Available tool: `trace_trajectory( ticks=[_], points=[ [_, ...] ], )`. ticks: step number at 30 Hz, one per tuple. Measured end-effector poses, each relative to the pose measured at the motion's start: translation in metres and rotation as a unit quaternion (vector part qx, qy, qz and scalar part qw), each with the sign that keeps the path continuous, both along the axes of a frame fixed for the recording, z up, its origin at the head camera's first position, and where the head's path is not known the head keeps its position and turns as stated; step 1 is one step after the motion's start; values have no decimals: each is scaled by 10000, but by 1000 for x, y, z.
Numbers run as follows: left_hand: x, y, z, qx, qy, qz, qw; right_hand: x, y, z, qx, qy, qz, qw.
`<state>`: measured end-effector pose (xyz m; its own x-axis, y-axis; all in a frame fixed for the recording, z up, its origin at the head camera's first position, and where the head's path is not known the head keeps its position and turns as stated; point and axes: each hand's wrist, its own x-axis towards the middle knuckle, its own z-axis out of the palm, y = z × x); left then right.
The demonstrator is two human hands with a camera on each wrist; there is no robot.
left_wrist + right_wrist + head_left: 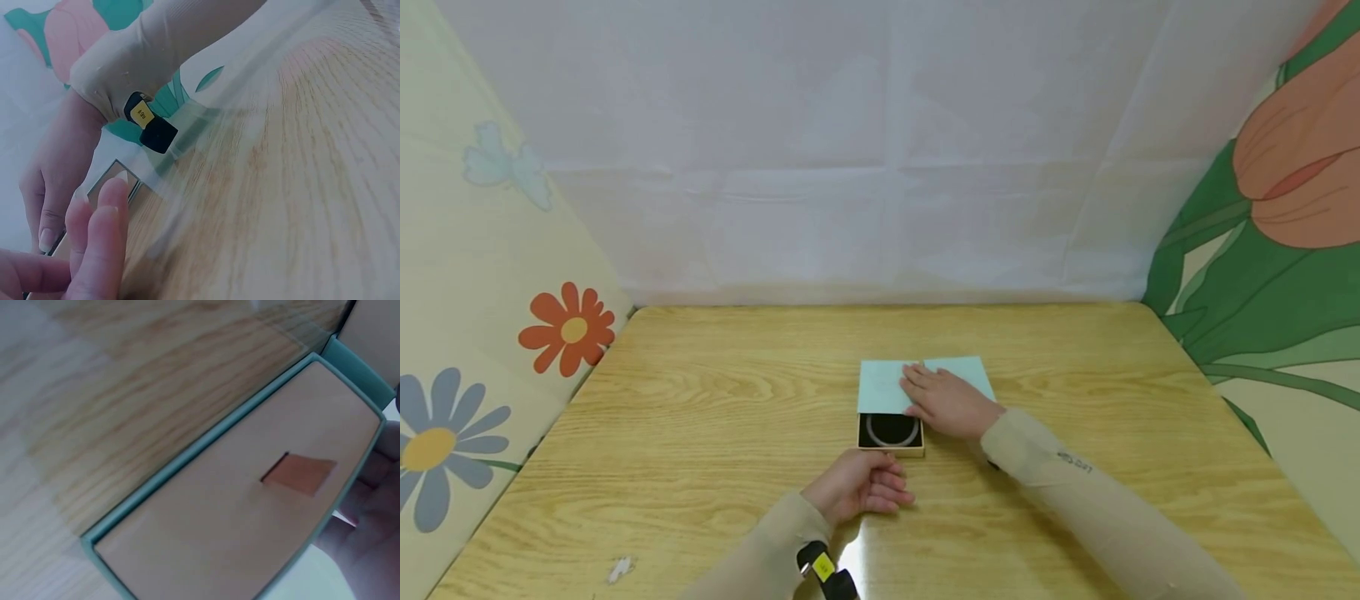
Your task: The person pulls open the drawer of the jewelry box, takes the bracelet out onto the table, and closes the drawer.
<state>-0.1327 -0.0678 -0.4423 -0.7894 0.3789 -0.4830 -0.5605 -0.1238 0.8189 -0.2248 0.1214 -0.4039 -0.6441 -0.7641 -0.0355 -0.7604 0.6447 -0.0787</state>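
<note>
Table [722,475] wood-grained under box [910,452]; white sheet [887,167] behind; floral walls [460,275].

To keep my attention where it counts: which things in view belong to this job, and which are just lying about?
In the job: left hand, right hand, light blue cover, open box, grey ring inside it.

Just about: whitish scrap or mark on the table, painted red flower.

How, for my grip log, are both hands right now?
Left hand: open, fingers loosely bent, at the near edge of the black-lined rectangular box.
Right hand: open, fingers laid over the pale-blue rectangular flap.
</note>
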Motion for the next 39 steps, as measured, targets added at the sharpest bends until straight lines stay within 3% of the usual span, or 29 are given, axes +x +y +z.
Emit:
trace_trajectory(
  ticks=[39],
  points=[
    [8, 1, 0, 94, -146, 18, 9998, 1, 0, 1, -4, 13, 15, 10000]
  ],
)
